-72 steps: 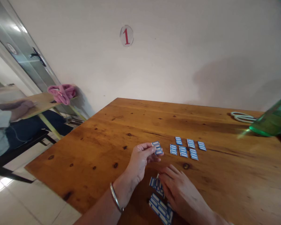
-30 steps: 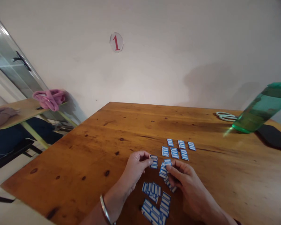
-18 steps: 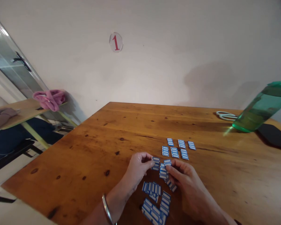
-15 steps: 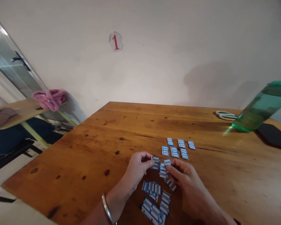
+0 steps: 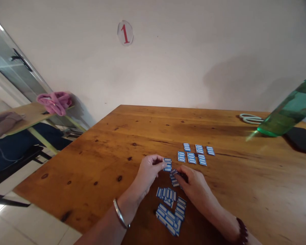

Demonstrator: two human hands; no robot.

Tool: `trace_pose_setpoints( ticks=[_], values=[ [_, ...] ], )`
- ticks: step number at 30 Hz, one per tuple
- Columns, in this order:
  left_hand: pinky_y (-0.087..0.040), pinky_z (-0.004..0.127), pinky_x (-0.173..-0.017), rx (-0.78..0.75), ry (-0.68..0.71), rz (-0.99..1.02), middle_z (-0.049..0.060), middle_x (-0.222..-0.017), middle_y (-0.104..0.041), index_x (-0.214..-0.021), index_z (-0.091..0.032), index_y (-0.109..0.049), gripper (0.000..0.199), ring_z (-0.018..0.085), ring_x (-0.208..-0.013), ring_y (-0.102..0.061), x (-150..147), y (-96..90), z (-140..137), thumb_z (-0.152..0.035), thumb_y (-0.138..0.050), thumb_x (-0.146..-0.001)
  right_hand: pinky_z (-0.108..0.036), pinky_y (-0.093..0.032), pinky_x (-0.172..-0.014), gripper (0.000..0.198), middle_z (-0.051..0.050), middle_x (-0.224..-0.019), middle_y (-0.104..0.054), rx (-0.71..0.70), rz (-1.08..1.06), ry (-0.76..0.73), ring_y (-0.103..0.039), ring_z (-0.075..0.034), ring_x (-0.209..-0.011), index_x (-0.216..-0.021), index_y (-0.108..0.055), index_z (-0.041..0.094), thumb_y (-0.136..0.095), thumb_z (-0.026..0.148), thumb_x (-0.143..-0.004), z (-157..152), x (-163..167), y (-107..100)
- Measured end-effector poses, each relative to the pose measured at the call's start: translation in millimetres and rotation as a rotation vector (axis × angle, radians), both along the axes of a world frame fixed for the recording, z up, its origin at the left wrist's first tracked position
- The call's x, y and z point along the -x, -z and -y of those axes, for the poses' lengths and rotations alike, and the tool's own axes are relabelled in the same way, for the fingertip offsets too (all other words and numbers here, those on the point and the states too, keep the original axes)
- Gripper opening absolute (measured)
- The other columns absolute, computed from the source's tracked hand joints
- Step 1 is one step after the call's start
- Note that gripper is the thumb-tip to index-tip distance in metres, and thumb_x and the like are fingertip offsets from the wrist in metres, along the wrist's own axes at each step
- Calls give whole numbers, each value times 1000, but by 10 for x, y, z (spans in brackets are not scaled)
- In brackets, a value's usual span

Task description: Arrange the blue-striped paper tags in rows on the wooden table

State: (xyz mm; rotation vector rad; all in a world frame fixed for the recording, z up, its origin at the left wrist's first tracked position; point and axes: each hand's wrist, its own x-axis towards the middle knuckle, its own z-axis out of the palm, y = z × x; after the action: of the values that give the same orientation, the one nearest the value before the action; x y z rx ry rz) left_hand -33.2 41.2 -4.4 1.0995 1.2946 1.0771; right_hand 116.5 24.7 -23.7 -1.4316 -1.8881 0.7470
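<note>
Pinched between the thumb and fingers of my left hand point(image 5: 149, 173) is a small stack of blue-and-white label cards point(image 5: 167, 165), held above the wooden table. My right hand point(image 5: 193, 183) is closed on another blue-and-white label card point(image 5: 174, 178), just right of and below the first; its fingers partly cover it. Beyond my hands, several small stacks of the same labels point(image 5: 191, 158) lie in two rows. Nearer to me, loose labels overlap in a fanned pile point(image 5: 167, 195) and a larger heap point(image 5: 168, 217).
A green bottle point(image 5: 283, 112) stands at the right beside a coiled white cable point(image 5: 251, 118) and a dark flat object point(image 5: 302, 140). At the left, a second table point(image 5: 32, 117) holds a pink cloth point(image 5: 56, 102), with another person's hands point(image 5: 7, 122) nearby.
My right hand has drawn slightly left and down toward the left hand, and its labels are more covered. The left hand keeps its pinch. The whole view has shifted a little.
</note>
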Motion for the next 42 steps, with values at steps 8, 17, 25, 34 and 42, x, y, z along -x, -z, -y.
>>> trace_pose_setpoints(
  ticks=[8, 17, 25, 34, 42],
  values=[
    [-25, 17, -36, -8, -43, 54, -4, -49, -49, -56, -14, -59, 9, 5, -41, -38, 5, -25, 1, -20, -64, -55, -31, -44, -65, 22, -7, -95, -60, -160, 262, -65, -58, -19, -72, -100, -57, 21, -44, 18, -82, 80, -25, -94],
    [-28, 16, -37, -45, -12, 37, -1, -56, -53, -60, -14, -58, 5, 8, -48, -43, 16, 12, -9, -19, -60, -61, -29, -44, -72, 25, -6, -91, -60, -14, 280, -402, -57, -18, -81, -94, -63, 19, -44, 9, -81, 138, -27, -186],
    [-28, 17, -38, -38, -25, 77, -3, -53, -50, -57, -15, -57, 6, 7, -46, -41, 10, -2, -6, -19, -62, -57, -30, -43, -71, 23, -7, -90, -60, -15, 310, -383, -57, -20, -81, -95, -62, 20, -48, 13, -78, 143, -66, -175],
    [-26, 18, -38, -22, -37, 90, -4, -51, -50, -56, -15, -57, 5, 6, -44, -40, 3, -7, -8, -17, -61, -57, -34, -44, -71, 17, -9, -88, -57, -4, 409, -458, -55, -21, -82, -81, -59, 16, -48, 6, -73, 210, 47, -143],
    [-28, 18, -38, -42, -27, 71, -3, -53, -50, -58, -14, -56, 6, 6, -44, -39, 1, -27, 11, -19, -60, -59, -30, -43, -66, 11, -6, -82, -58, 40, 348, -358, -55, -19, -74, -77, -57, 17, -48, 11, -77, 205, 53, -132]
  ],
)
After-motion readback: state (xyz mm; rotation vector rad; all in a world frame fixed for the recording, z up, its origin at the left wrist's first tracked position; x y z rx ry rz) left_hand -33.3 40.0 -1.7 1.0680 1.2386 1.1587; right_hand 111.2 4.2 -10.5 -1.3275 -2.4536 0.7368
